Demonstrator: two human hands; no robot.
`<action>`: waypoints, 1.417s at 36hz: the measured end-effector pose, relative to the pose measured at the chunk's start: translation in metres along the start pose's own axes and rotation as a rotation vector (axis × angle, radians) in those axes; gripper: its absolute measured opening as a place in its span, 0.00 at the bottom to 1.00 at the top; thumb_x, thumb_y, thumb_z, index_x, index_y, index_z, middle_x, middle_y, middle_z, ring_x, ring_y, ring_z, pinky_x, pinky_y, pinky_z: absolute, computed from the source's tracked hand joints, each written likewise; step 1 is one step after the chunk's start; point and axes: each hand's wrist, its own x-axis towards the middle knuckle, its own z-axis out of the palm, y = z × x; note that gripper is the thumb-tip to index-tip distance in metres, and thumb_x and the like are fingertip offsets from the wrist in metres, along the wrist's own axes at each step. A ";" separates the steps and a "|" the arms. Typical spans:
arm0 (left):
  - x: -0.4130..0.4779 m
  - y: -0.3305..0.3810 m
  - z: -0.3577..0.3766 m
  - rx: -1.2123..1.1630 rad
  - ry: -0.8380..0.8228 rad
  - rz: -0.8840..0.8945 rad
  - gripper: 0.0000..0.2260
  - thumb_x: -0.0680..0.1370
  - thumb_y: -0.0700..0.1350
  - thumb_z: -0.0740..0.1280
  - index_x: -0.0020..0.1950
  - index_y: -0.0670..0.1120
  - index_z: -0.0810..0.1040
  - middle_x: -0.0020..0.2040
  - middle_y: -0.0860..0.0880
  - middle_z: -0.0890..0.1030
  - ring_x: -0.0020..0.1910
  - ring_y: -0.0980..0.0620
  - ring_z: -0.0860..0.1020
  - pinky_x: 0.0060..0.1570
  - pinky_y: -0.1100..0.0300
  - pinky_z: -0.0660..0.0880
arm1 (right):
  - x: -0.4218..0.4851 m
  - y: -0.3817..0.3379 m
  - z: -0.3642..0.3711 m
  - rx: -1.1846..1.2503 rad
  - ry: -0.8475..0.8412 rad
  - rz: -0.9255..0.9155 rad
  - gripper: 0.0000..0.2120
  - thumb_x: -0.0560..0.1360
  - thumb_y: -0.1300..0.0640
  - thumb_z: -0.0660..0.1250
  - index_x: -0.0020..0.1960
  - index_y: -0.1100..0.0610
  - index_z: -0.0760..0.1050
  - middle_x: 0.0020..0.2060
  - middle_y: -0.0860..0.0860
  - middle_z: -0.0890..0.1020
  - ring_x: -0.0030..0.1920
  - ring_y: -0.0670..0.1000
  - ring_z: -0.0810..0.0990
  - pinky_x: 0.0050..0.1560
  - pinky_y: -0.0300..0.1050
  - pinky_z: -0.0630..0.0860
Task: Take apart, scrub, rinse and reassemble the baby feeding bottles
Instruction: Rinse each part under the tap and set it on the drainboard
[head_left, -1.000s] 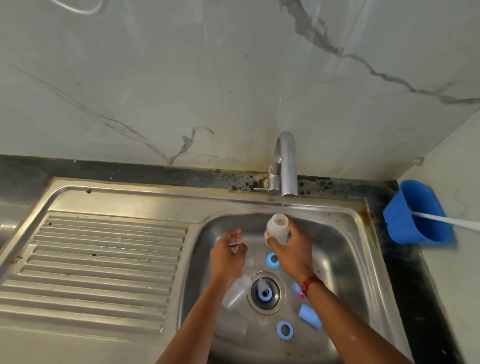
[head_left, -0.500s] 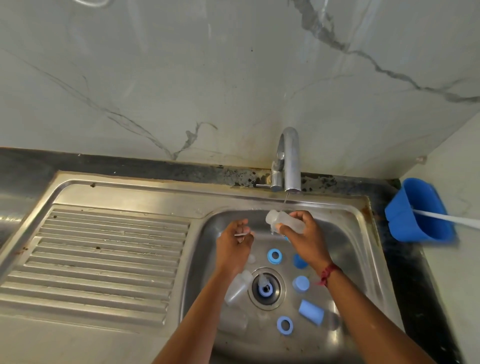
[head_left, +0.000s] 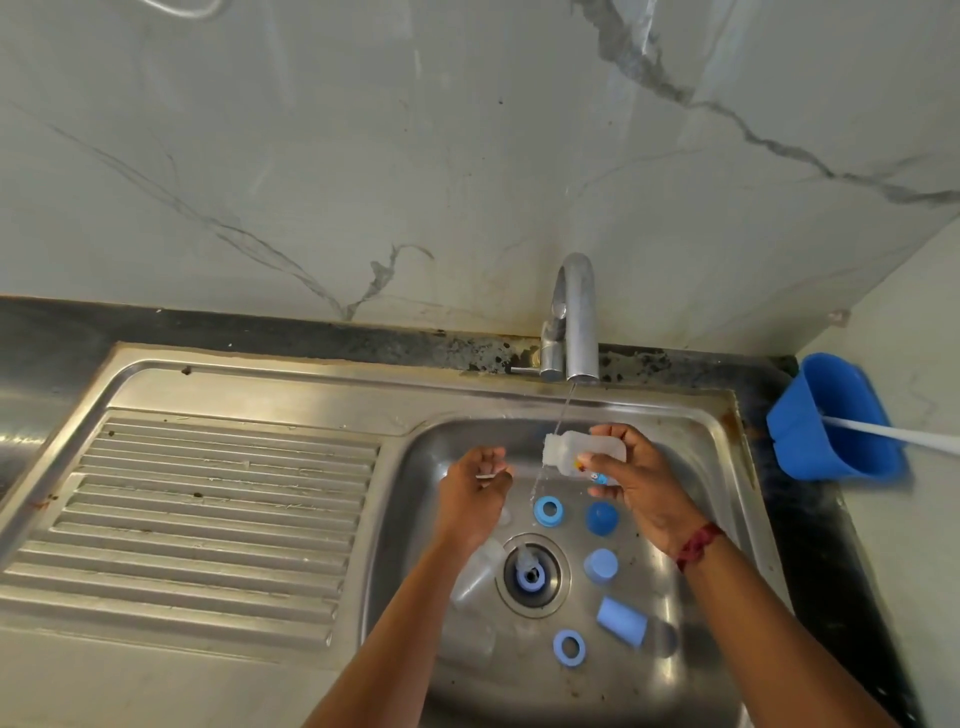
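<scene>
Under the steel tap (head_left: 576, 322), the right hand (head_left: 644, 493) is gripping and rinsing a translucent plastic bottle (head_left: 582, 451), the left hand (head_left: 475, 493) is pinching a small thin piece (head_left: 488, 475), and loose blue rings (head_left: 548, 510) are awaiting reassembly in the sink (head_left: 719, 467).

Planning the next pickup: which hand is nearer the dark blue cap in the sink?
Right. The right hand, gripping a bottle, is beside the dark blue cap; the left hand, pinching a thin strip, is farther left, beyond the blue ring.
</scene>
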 end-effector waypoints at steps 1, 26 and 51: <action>0.000 0.000 0.000 -0.005 0.001 -0.002 0.10 0.78 0.38 0.70 0.57 0.48 0.80 0.44 0.57 0.79 0.44 0.62 0.78 0.41 0.75 0.72 | 0.000 0.000 -0.002 0.013 -0.010 -0.021 0.17 0.72 0.69 0.72 0.57 0.55 0.75 0.54 0.57 0.80 0.51 0.55 0.81 0.43 0.44 0.81; -0.004 0.001 0.003 -0.096 -0.024 -0.083 0.12 0.77 0.39 0.71 0.58 0.49 0.80 0.46 0.54 0.82 0.48 0.51 0.82 0.51 0.51 0.80 | -0.002 -0.021 -0.003 -0.168 0.079 -0.003 0.11 0.76 0.59 0.71 0.58 0.58 0.77 0.50 0.61 0.83 0.37 0.52 0.80 0.32 0.43 0.78; -0.009 0.007 -0.009 -0.132 0.041 -0.083 0.12 0.78 0.40 0.70 0.62 0.46 0.78 0.53 0.48 0.83 0.46 0.50 0.82 0.47 0.54 0.81 | 0.009 -0.026 0.036 -0.335 0.052 -0.013 0.15 0.76 0.46 0.69 0.53 0.58 0.76 0.41 0.59 0.84 0.29 0.52 0.79 0.31 0.46 0.77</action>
